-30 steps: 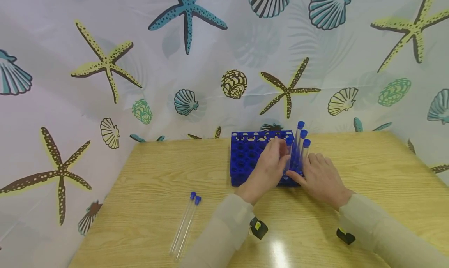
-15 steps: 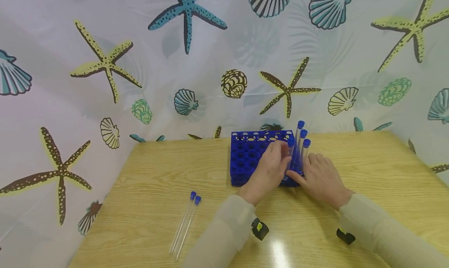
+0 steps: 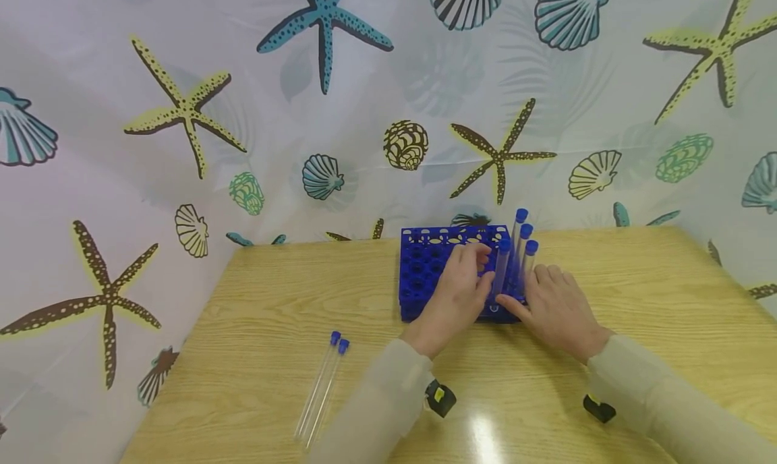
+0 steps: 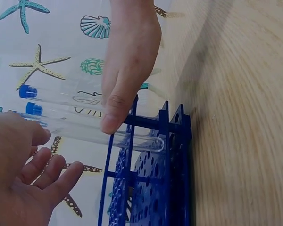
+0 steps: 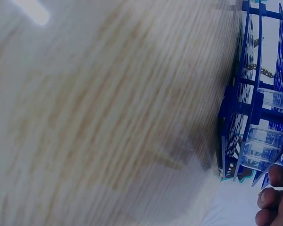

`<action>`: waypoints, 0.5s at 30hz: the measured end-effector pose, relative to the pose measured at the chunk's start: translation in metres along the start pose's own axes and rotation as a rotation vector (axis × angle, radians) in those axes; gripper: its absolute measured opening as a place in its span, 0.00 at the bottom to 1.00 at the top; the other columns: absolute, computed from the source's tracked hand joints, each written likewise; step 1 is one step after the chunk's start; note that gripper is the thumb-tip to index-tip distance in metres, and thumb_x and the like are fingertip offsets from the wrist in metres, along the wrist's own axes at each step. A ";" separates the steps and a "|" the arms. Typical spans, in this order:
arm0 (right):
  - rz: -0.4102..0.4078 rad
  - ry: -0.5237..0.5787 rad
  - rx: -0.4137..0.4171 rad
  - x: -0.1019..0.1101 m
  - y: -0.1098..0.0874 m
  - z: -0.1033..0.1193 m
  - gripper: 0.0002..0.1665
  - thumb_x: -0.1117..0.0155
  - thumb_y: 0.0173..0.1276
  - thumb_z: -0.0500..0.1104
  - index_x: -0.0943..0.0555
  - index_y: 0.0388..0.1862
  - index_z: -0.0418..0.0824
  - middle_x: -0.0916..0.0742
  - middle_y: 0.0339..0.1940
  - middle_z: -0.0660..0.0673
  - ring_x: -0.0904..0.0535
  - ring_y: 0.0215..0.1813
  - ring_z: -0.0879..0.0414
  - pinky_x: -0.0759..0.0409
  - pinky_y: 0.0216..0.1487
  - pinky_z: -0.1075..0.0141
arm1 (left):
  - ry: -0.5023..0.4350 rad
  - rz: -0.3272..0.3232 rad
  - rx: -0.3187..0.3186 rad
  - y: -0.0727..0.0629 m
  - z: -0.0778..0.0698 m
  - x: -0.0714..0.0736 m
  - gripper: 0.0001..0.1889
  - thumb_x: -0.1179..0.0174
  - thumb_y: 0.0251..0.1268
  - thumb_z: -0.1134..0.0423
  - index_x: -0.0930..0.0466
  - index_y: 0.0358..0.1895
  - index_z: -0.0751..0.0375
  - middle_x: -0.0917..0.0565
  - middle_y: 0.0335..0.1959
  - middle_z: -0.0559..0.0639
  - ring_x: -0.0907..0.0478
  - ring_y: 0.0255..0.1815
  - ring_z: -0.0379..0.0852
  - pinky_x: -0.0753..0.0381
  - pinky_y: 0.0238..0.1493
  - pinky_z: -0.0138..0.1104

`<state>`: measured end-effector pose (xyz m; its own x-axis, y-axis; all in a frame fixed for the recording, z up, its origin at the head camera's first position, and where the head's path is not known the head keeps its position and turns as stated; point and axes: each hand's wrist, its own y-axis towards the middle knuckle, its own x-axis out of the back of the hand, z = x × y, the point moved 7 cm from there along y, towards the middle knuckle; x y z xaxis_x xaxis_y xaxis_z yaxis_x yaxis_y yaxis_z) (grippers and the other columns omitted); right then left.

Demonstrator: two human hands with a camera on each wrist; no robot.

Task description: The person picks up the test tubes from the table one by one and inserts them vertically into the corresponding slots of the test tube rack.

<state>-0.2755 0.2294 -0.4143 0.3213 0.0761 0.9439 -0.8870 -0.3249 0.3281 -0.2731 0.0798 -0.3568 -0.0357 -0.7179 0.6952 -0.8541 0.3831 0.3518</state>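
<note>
A blue test tube rack (image 3: pixel 419 275) stands on the table. Several clear test tubes with blue caps stand in its right end, the nearest-left test tube (image 3: pixel 501 272) among them. Just left of that tube is my left hand (image 3: pixel 452 299), its fingers apart from it and loosely bent. In the left wrist view, the left fingers (image 4: pixel 61 181) hold nothing. My right hand (image 3: pixel 561 309) grips the rack's right end, thumb across the front and fingers along the side. The right wrist view catches only some right fingertips (image 5: pixel 270 197) beside the rack and tube bottoms.
Two more blue-capped test tubes (image 3: pixel 316 387) lie side by side on the wooden table (image 3: pixel 255 329), left of the left forearm. A cloth (image 3: pixel 364 66) printed with starfish and shells hangs behind the table and along its sides.
The left hand has let go of the nearest-left test tube and drawn back a little to the left. That tube now stands in the rack, slightly right of before. The right hand stays put.
</note>
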 end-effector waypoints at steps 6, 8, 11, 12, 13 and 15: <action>0.021 0.009 -0.009 0.000 -0.001 -0.001 0.40 0.50 0.72 0.69 0.27 0.43 0.30 0.29 0.26 0.45 0.37 0.29 0.50 0.42 0.32 0.62 | -0.039 0.003 -0.008 -0.007 0.003 0.014 0.18 0.47 0.76 0.65 0.36 0.64 0.59 0.28 0.56 0.52 0.26 0.57 0.44 0.23 0.53 0.21; 0.022 0.014 -0.010 -0.001 0.000 -0.002 0.39 0.50 0.72 0.70 0.27 0.42 0.31 0.29 0.25 0.45 0.37 0.29 0.51 0.42 0.32 0.62 | -0.035 -0.008 -0.020 -0.010 0.004 0.019 0.18 0.47 0.75 0.66 0.35 0.64 0.60 0.28 0.56 0.53 0.26 0.57 0.45 0.23 0.53 0.21; 0.023 0.016 -0.011 -0.001 0.000 -0.002 0.39 0.50 0.72 0.70 0.27 0.39 0.31 0.29 0.25 0.45 0.37 0.28 0.51 0.42 0.32 0.62 | -0.029 -0.026 -0.024 -0.014 0.006 0.026 0.18 0.45 0.74 0.67 0.34 0.63 0.61 0.27 0.55 0.53 0.26 0.56 0.45 0.22 0.52 0.22; 0.025 0.016 -0.012 -0.001 0.000 -0.002 0.39 0.50 0.72 0.70 0.27 0.39 0.32 0.29 0.25 0.45 0.37 0.28 0.51 0.42 0.32 0.62 | -0.017 -0.032 -0.030 -0.016 0.007 0.029 0.18 0.45 0.74 0.67 0.34 0.63 0.61 0.27 0.55 0.54 0.26 0.55 0.45 0.22 0.51 0.22; 0.027 0.017 -0.013 -0.002 0.000 -0.002 0.39 0.50 0.72 0.70 0.27 0.39 0.32 0.29 0.25 0.45 0.37 0.28 0.51 0.42 0.32 0.62 | -0.012 -0.039 -0.034 -0.018 0.007 0.032 0.18 0.44 0.73 0.67 0.34 0.62 0.62 0.27 0.55 0.54 0.26 0.55 0.45 0.21 0.51 0.23; 0.030 0.019 -0.013 -0.002 0.000 -0.002 0.39 0.50 0.72 0.70 0.27 0.39 0.32 0.30 0.25 0.45 0.38 0.28 0.51 0.43 0.32 0.63 | -0.007 -0.046 -0.035 -0.022 0.009 0.036 0.18 0.44 0.72 0.68 0.33 0.62 0.63 0.27 0.55 0.55 0.25 0.54 0.46 0.20 0.50 0.24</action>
<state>-0.2766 0.2311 -0.4165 0.2882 0.0842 0.9539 -0.9003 -0.3155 0.2998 -0.2602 0.0405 -0.3446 -0.0008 -0.7394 0.6733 -0.8364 0.3696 0.4049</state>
